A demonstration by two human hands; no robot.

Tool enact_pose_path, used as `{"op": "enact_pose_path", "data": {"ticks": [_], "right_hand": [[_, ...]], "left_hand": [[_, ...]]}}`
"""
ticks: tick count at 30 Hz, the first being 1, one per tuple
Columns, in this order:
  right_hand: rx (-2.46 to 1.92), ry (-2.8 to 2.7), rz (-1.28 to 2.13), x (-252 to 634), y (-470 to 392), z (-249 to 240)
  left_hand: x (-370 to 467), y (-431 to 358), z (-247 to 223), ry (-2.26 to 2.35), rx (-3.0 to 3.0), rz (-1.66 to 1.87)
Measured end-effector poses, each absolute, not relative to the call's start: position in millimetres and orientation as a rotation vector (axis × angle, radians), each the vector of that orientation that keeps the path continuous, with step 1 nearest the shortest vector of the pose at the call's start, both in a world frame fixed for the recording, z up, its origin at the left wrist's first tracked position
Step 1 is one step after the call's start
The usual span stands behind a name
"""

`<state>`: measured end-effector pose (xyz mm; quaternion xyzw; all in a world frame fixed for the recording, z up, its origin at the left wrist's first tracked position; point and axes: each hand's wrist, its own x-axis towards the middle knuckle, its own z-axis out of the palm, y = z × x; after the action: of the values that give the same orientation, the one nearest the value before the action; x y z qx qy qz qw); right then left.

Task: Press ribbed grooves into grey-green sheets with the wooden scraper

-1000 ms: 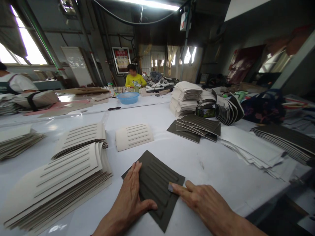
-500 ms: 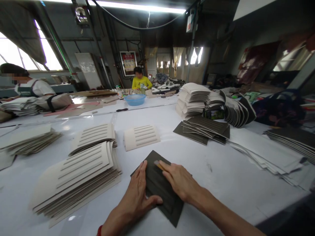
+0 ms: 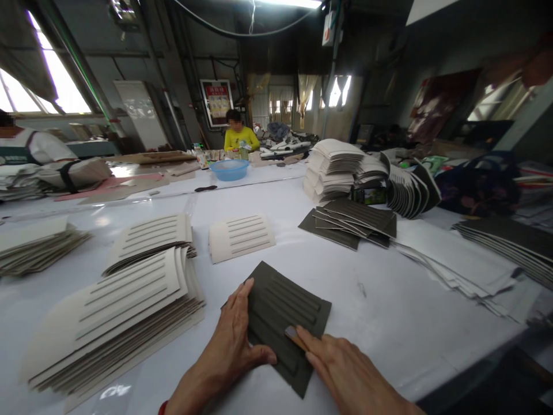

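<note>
A dark grey panel (image 3: 280,305) with raised parallel ribs lies at a slant on the white table in front of me. My left hand (image 3: 235,331) rests on its left side, thumb and fingers spread apart, holding nothing. In my right hand (image 3: 341,363) is a small flat wooden-handled tool (image 3: 295,336), gripped between thumb and fingers. The tool's greyish tip is on the panel near a rib toward the lower right; its exact kind cannot be made out.
Left are stacks of ribbed beige panels (image 3: 125,294), with a single beige panel (image 3: 242,235) ahead. Dark panels (image 3: 352,222) and white sheets (image 3: 458,259) lie right. Farther back are a blue basin (image 3: 230,169), a pale stack (image 3: 332,167) and a person in yellow (image 3: 242,137).
My right hand has drawn the tool down along the panel toward me, uncovering the ribs. My left hand stays on the panel. The whole view has shifted slightly.
</note>
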<state>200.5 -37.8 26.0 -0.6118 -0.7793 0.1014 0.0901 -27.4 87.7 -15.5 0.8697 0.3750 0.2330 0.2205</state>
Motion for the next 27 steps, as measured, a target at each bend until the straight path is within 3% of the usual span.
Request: {"op": "enact_pose_path", "data": {"ticks": [9,19,27], "right_hand": [[-1.677,-2.282,0.547,159,83,57],[-1.714,-2.255,0.367,252,-41,22],[-1.696,-2.592,0.046,233,-19,27]], "left_hand": [[-29,92,-7,1.077,2.287,0.721],[-33,95,0,1.054,2.219,0.709],[-28,95,1,1.114,2.197,0.659]]}}
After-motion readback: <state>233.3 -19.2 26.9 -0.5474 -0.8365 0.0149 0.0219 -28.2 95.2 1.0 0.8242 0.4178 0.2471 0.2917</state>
